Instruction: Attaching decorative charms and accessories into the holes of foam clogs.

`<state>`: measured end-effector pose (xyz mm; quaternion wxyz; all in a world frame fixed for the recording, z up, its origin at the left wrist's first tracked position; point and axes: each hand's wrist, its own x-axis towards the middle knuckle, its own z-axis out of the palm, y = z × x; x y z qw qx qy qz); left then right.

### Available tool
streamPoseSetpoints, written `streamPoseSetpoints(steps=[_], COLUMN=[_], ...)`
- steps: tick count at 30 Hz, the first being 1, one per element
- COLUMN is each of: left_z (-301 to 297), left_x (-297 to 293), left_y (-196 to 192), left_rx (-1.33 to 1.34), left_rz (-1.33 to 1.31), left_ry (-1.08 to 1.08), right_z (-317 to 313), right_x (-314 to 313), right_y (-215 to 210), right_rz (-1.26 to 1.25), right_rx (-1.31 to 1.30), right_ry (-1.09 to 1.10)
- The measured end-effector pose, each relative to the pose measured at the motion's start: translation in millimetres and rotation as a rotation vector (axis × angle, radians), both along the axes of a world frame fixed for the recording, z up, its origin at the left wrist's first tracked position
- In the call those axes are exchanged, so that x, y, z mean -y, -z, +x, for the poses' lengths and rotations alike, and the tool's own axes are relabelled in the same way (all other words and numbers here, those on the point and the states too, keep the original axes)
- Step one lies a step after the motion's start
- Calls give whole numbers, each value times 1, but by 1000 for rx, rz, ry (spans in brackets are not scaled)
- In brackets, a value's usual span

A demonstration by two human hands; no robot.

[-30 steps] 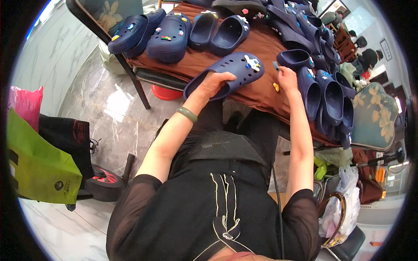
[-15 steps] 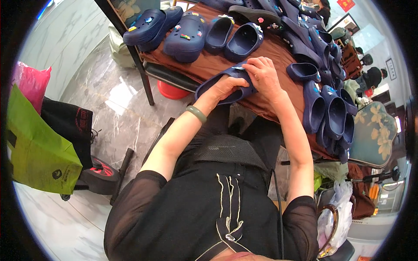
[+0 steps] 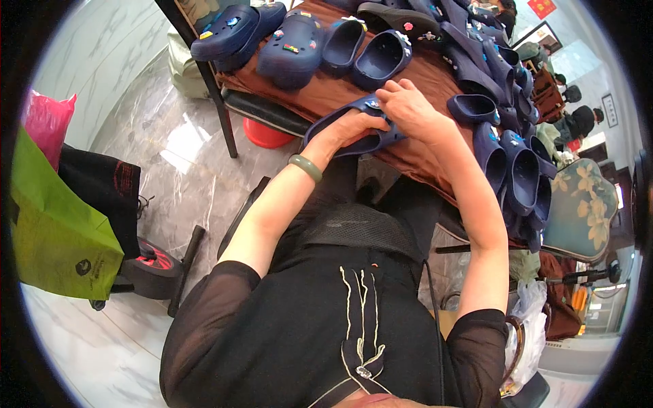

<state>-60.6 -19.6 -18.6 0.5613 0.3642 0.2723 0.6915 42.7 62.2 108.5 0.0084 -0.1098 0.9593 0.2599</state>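
Observation:
A navy foam clog (image 3: 320,136) is held over the front edge of the table in front of me. My left hand (image 3: 352,129), below a green bangle, reaches into the clog's opening and grips it from inside. Bent over the clog's upper is my right hand (image 3: 411,114), its fingertips pressed close to a small pale-blue charm (image 3: 373,105). Its thumb and whatever lies under the fingers are hidden. Just beyond stand more navy clogs, among them an open pair (image 3: 383,59) and one with coloured charms (image 3: 291,51).
A brown cloth (image 3: 435,160) covers the table. Piled navy clogs (image 3: 522,170) fill its right side. A floral-backed chair (image 3: 581,204) stands at the right. A red basin (image 3: 266,134) sits under the table's left end. Bags, including a green one (image 3: 61,231), hang at the left.
My right hand has turned and lifted slightly at the clog's upper, and its elbow has swung outward to the right. The clog has tilted a little; my left hand keeps its grip.

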Motion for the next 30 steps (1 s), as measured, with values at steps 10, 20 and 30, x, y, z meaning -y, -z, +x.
streamPoseSetpoints(steps=[10,20,30], left_z=[-4,-19,-16], left_x=[10,-2,6], left_y=[-21,-19,-27], left_rx=[-60,-67,-75], left_rz=[-145,-182,-189], left_ry=[92,211,208], right_z=[4,35,4], right_x=[-23,-65,-38], right_y=[7,25,37], right_rz=[-185,-824,-1065], right_rx=[-72,-356,-307], right_ry=[85,242,138])
